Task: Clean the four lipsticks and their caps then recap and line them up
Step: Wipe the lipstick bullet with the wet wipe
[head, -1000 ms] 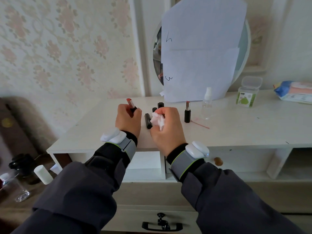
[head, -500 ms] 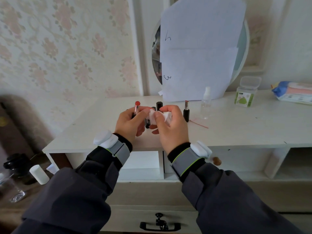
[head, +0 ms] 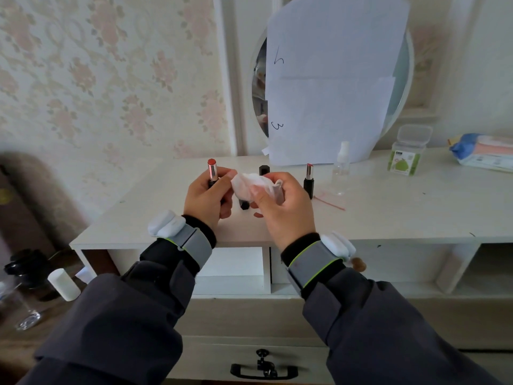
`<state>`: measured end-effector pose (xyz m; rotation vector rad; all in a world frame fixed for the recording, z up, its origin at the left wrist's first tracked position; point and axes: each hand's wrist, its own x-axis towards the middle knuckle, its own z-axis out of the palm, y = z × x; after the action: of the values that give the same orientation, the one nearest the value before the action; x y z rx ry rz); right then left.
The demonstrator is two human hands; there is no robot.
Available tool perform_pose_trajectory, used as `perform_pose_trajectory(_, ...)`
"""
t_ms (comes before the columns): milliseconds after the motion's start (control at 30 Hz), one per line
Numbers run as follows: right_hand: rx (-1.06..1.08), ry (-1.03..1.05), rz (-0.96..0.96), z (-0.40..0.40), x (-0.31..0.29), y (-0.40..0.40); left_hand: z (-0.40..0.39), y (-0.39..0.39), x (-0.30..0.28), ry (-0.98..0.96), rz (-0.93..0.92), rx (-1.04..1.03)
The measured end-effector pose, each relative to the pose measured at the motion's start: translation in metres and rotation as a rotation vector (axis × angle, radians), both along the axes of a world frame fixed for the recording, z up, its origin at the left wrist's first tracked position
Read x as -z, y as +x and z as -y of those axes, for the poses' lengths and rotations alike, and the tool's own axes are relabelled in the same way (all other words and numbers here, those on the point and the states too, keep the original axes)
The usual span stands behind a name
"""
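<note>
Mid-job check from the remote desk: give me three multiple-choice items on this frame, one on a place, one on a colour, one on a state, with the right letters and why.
1. Where does the uncapped lipstick not in hand stand?
A. On the desk, right of the right hand
B. In the drawer
C. On the floor

2. What colour is the wipe?
A. Blue
B. White
C. Green

3. What is the state of the lipstick in the left hand?
A. Capped
B. Lying on the desk
C. Uncapped, held upright

Answers:
1 A: it stands on the white desk, between the right hand and the clear spray bottle.
2 B: the crumpled wipe pinched by the right hand is white.
3 C: the left hand grips its tube with the red tip showing on top.
</note>
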<state>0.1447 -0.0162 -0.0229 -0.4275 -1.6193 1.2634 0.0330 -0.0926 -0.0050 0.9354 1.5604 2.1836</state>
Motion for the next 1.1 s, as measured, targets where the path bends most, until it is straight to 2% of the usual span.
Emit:
perform_pose_trajectory(333, 0.16, 0.004, -0.092, -0.001, 0.002, -0.004, 0.0, 0.002, 0.003, -0.03, -0.138, 0.037)
perform_pose_trajectory(667, 0.17, -0.13, -0.127, 0.0, -0.004, -0.004, -0.003, -0.003, 0.004, -0.046, -0.098, 0.044)
perform_pose_trajectory(733, 0.095, -0.097, -0.088, 0.002, -0.004, -0.002, -0.003, -0.004, 0.004, -0.031, -0.087, 0.002)
perform_pose_trajectory(867, 0.054, 0.133, 0.047, 0.003, 0.001, -0.002, -0.003, -0.007, 0.004, -0.001, -0.052, -0.066)
perform_pose_trajectory(1100, 0.138, 0.0, -0.036, -0.005, 0.003, -0.005, -0.001, -0.006, 0.003, 0.014, -0.048, -0.1)
